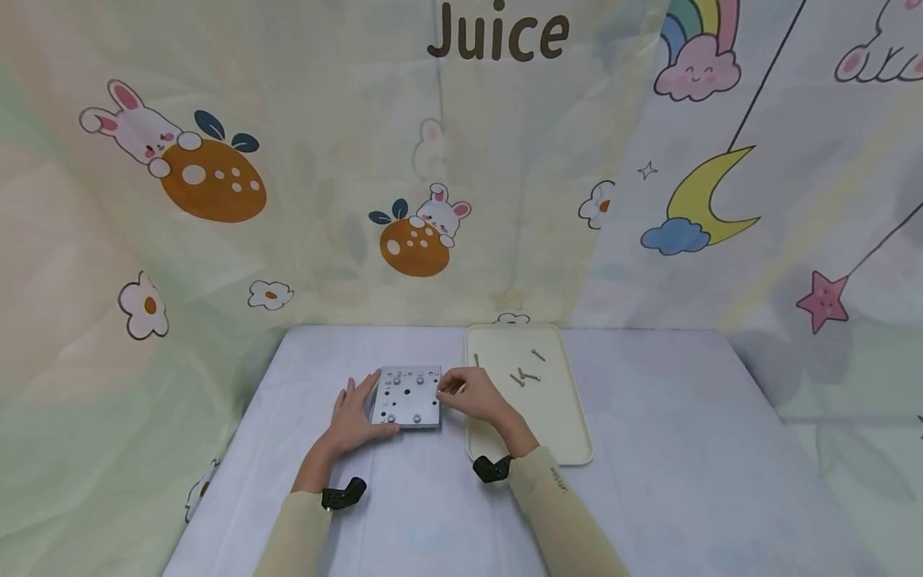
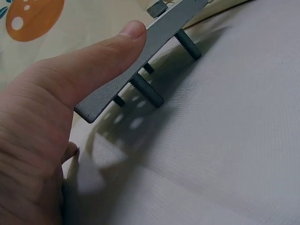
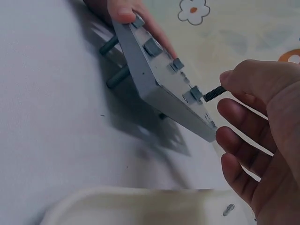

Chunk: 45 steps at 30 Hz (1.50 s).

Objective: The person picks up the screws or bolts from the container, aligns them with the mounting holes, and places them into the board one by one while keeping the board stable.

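Note:
A square grey metal plate (image 1: 424,407) with holes and several bolt heads on top is at the middle left of the table. Threaded bolt shanks (image 2: 146,90) stick out beneath it, and it sits raised above the cloth. At its left side, my left hand (image 1: 352,418) grips the plate, thumb along the near edge and fingers toward the far left corner. My right hand (image 1: 472,394) is at the plate's right side, pinching a bolt (image 3: 215,93) between thumb and index finger. That bolt's threaded tip points at the plate's top face; whether it touches a hole I cannot tell.
A cream tray (image 1: 534,437) lies right of the plate, partly under my right forearm. Several loose bolts (image 1: 530,376) lie in its far half. White cloth (image 1: 671,425) covers the table, and a printed curtain (image 1: 505,224) hangs behind.

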### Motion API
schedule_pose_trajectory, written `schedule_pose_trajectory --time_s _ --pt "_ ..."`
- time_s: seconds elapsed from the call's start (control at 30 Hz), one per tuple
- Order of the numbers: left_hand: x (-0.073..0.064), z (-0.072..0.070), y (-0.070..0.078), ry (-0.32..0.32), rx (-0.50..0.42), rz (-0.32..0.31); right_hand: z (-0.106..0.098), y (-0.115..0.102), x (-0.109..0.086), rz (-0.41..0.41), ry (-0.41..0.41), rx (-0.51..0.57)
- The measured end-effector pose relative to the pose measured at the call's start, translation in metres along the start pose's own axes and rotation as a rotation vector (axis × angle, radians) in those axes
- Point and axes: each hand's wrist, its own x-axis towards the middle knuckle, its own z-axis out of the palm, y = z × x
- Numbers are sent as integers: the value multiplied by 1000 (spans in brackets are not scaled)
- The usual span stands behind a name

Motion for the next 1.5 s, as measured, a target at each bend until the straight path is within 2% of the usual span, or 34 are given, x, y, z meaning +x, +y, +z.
schedule_pose_trajectory --time_s 0.17,0.4,0.67,0.83,1.0,1.1,1.27,1.4,1.5 --pt "3 -2 1 12 -8 3 3 -5 3 7 13 4" --pt "0 -1 1 -7 -8 -8 10 0 1 70 8 19" --pt "4 -5 3 1 -5 -3 10 2 4 70 18 31" --pt "5 -6 4 36 -3 18 9 1 4 55 26 36" --pt "-3 -3 8 -1 -76 -29 13 3 -2 53 4 51" --pt "-4 0 11 -2 -120 -47 17 6 -4 53 14 58" --pt "-4 2 12 2 -115 -51 21 9 -5 60 14 67" --pt "-5 2 10 -27 -110 -85 21 7 -7 71 -9 72" --pt "-3 1 10 -19 -124 -103 18 6 -6 65 5 74"
